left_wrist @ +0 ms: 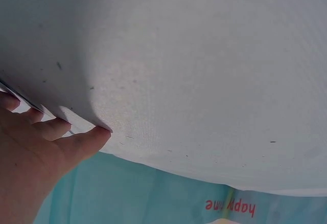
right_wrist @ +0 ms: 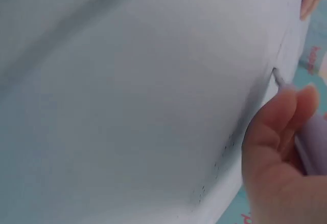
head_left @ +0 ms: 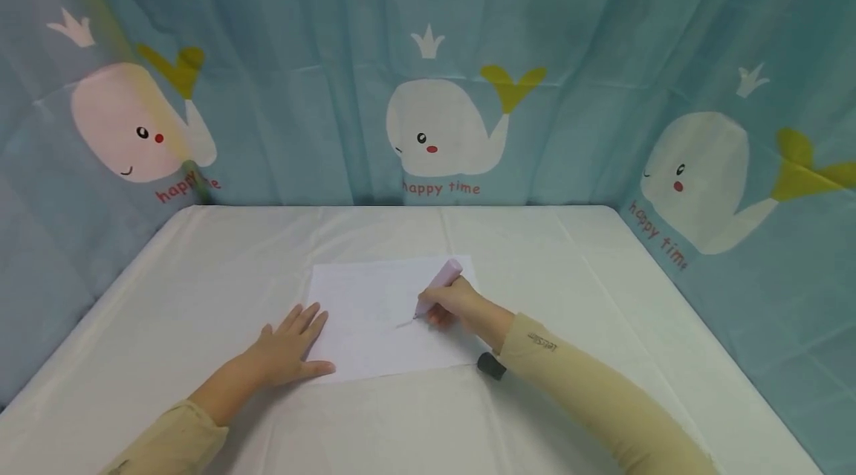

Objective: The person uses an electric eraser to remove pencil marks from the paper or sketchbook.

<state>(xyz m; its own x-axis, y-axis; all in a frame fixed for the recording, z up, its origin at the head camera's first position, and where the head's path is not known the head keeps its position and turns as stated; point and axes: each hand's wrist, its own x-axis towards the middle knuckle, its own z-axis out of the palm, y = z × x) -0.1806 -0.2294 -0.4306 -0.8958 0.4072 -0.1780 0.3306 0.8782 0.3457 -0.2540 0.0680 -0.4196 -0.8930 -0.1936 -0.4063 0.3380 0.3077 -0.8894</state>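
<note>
A sheet of white paper (head_left: 361,293) lies flat on the white worktop (head_left: 568,252), about halfway between its left and right edges and well apart from its far edge. There is one short, thin line (head_left: 404,325) on the paper, near the middle. I can't see any other clear marks, so I think the work has only just begun. Most of the paper is bare, so there is lots of room left.

The right hand (head_left: 451,304) pinches a fat light purple pen (head_left: 446,276) with its fingers and thumb. The pen leans over, with its top toward the far edge of the worktop. Its tip is bare and seems to touch the paper, right at the end of the line.

The left hand (head_left: 287,352) has its fingers spread, on the side nearer the worktop's left edge. Its fingertips and thumb rest on the paper. A small black thing (head_left: 491,366), maybe the pen's cap, lies on the worktop by the paper's near right corner, beside the right sleeve (head_left: 568,371).
</note>
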